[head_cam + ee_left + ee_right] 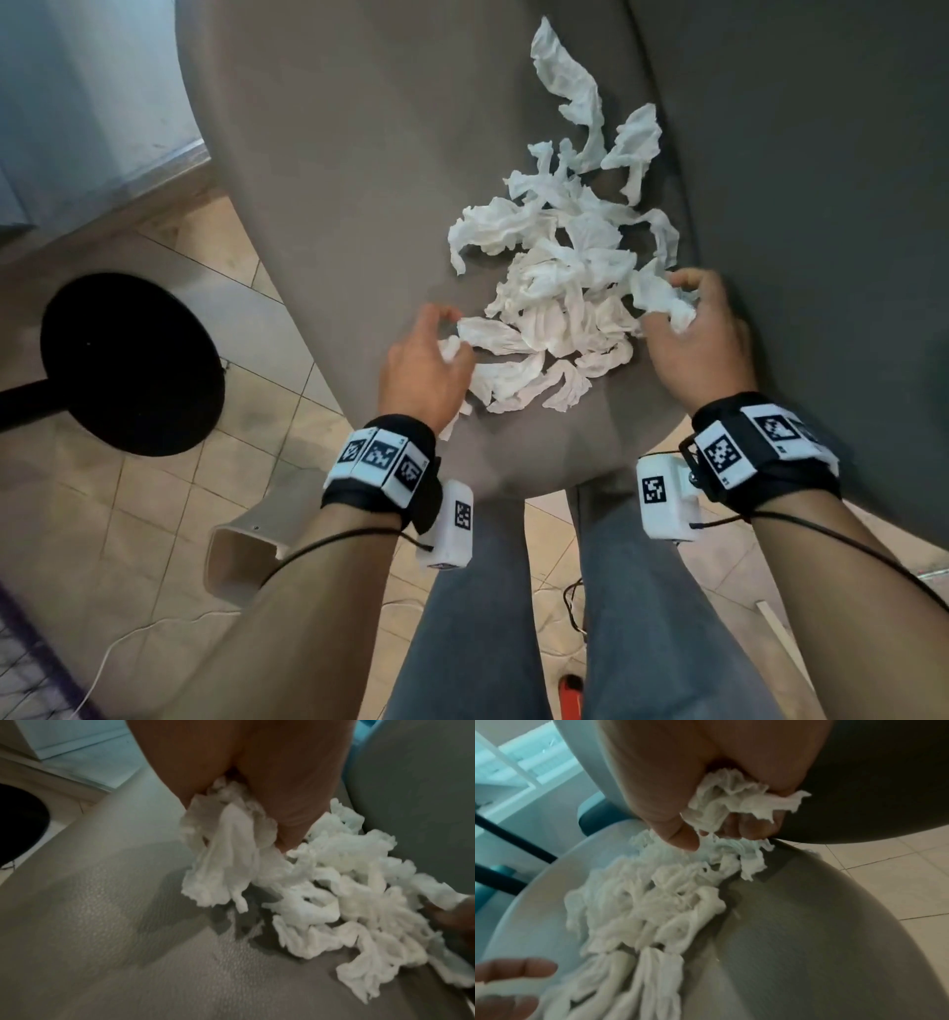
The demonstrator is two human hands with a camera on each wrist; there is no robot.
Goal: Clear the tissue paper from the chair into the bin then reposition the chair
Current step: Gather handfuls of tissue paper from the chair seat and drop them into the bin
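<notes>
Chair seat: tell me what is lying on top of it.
A loose heap of white tissue paper lies on the grey chair seat. The left hand and right hand each grip a wad at its edges. Anything beneath the heap is covered.

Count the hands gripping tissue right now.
2. The left hand grips shredded white tissue paper at the pile's left edge on the grey chair seat; the right hand grips it at the right edge.
</notes>
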